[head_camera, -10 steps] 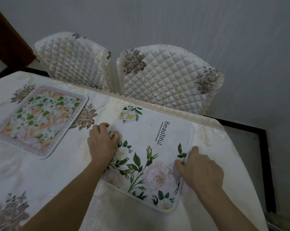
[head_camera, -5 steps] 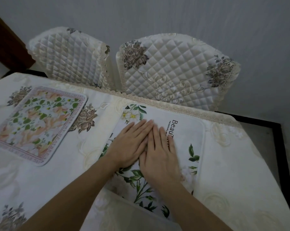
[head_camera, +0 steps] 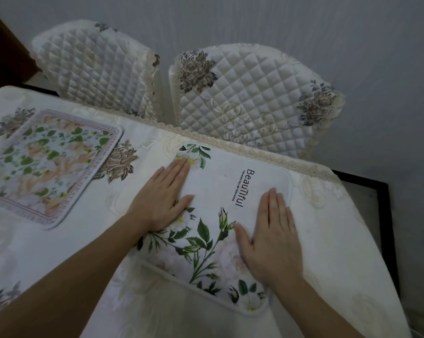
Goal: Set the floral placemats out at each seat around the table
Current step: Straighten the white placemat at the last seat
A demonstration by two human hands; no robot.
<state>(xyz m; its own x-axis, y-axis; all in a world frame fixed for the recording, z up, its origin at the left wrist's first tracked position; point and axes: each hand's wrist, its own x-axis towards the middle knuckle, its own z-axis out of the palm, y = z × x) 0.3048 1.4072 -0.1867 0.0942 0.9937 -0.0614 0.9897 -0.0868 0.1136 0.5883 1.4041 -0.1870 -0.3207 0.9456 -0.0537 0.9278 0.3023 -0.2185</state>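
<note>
Both hands lay flat, palms down, fingers extended and together, gripping nothing: left hand (head_camera: 161,197) on the left edge of the white floral placemat (head_camera: 220,191), right hand (head_camera: 270,236) on its right portion, thumb splayed toward the centre.

Table (head_camera: 328,252), under an ivory embossed cloth, extended beneath and beyond both hands. Two quilted chair covers (head_camera: 250,93) stood past the fingertips, against the far table edge.

White floral placemat lay flat under both palms; long axis ran from the wrists toward the right chair, slightly skewed. "Beautiful" lettering (head_camera: 245,187) ran along that axis, between the hands.

Pink-bordered floral placemat (head_camera: 47,164) lay flat, well left of the left hand, apart from the white one, rotated diagonally.
</note>
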